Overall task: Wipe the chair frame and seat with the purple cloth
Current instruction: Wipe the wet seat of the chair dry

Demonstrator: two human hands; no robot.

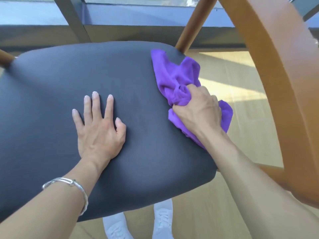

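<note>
Clutching purple cloth (174, 75), right hand (198, 109) fisted

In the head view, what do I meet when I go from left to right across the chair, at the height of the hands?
Left hand, flat on the seat → right hand, gripping the purple cloth → wooden frame.

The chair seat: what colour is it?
Dark grey, plain; the seat shows best in the head view.
</note>
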